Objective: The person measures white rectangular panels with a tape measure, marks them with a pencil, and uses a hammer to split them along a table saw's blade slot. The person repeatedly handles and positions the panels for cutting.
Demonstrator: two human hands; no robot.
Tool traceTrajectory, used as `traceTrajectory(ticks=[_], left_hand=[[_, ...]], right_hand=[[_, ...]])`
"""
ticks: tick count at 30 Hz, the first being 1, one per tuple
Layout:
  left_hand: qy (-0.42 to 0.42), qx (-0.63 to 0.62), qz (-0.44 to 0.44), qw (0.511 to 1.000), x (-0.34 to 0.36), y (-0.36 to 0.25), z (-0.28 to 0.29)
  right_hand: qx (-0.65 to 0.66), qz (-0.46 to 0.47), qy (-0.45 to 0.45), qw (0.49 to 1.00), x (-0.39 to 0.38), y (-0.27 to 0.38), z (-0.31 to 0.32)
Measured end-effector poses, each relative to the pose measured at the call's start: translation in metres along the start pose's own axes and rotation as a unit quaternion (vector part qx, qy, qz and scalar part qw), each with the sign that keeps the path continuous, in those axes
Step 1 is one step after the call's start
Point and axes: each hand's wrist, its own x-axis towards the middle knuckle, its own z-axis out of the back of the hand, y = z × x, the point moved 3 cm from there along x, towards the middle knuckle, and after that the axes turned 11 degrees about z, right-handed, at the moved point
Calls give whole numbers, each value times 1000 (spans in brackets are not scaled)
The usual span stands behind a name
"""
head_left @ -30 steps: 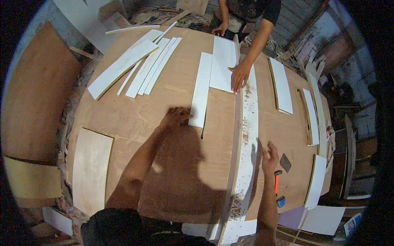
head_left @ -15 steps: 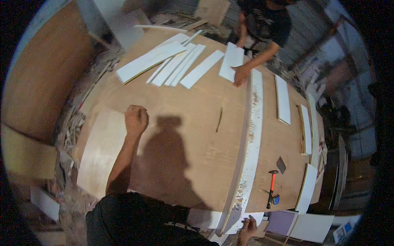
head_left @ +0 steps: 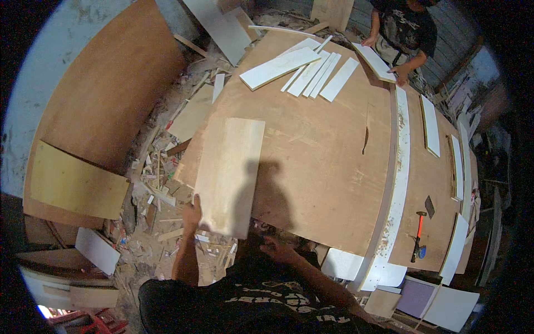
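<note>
A pale plywood board [head_left: 229, 167] lies along the left side of a large brown plywood sheet [head_left: 328, 145]. My left hand [head_left: 192, 214] is closed on the board's left edge, near its lower corner. My right hand [head_left: 278, 249] is close to my body, just off the board's lower right corner. Its fingers look apart and hold nothing visible, though they are in shadow. My shadow falls over the board and the sheet.
Across the table, another person [head_left: 409, 33] holds a white panel [head_left: 375, 62] in both hands. White strips [head_left: 308, 75] lie at the far side. On the right are a long white rail [head_left: 397, 161], a hammer [head_left: 419, 236] and a dark scraper-like plate [head_left: 429, 206]. Scrap wood [head_left: 161, 172] litters the left floor.
My left hand has moved from the sheet to the board's near left edge. My right hand has left the white piece by the rail. The other person has raised and turned their panel.
</note>
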Motion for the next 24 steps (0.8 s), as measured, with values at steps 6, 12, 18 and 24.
traceTrajectory(ticks=[6, 12, 18, 24], left_hand=[[166, -42, 88, 981, -48, 25, -31], [385, -228, 163, 879, -164, 31, -90], [513, -206, 98, 827, -283, -12, -135], [569, -155, 40, 806, -372, -32, -158]], right_hand=[[385, 143, 64, 910, 46, 35, -22], [214, 160, -164, 950, -19, 109, 50], [222, 16, -339, 914, -93, 73, 84], [457, -9, -445, 770, -168, 1, 58]])
